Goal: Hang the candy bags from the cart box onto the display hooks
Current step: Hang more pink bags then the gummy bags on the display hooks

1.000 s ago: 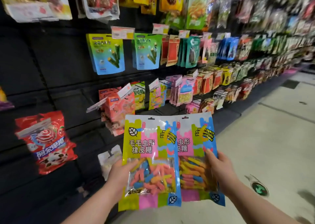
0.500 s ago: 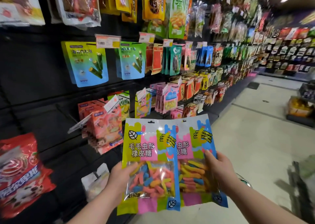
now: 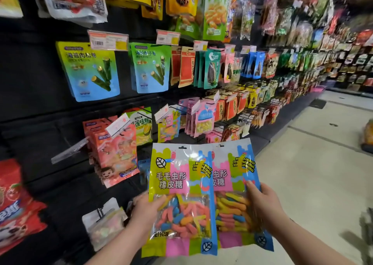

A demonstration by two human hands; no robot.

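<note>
Gripping the front candy bag (image 3: 181,184) by its lower left edge with the left hand (image 3: 145,208), thumb across the clear window, fingers tucked behind; pinching the rear candy bag (image 3: 236,174) by its right edge with the right hand (image 3: 262,202), thumb flat on the print; both hands occupied, nothing spare.

Held out in the aisle, the pair overlapped like two cards, above the floor (image 3: 302,184) and just short of the display wall (image 3: 40,107); no sign of the cart box.

Carrying step, by the look of it; neither of these two hung yet.

Both upright; long axis running top to bottom, the rear one fanned slightly rightward; printed faces toward the camera, hang hole (image 3: 182,147) uppermost, gummy worms sagging into the lower half.

Next, most likely: reaching up and a little left to the hook (image 3: 177,107) carrying matching bags (image 3: 168,126) behind a tilted price tag (image 3: 161,112); separating one bag from the overlap; lining its small hole square with the hook tip and sliding it on, tag nudged clear.
</note>
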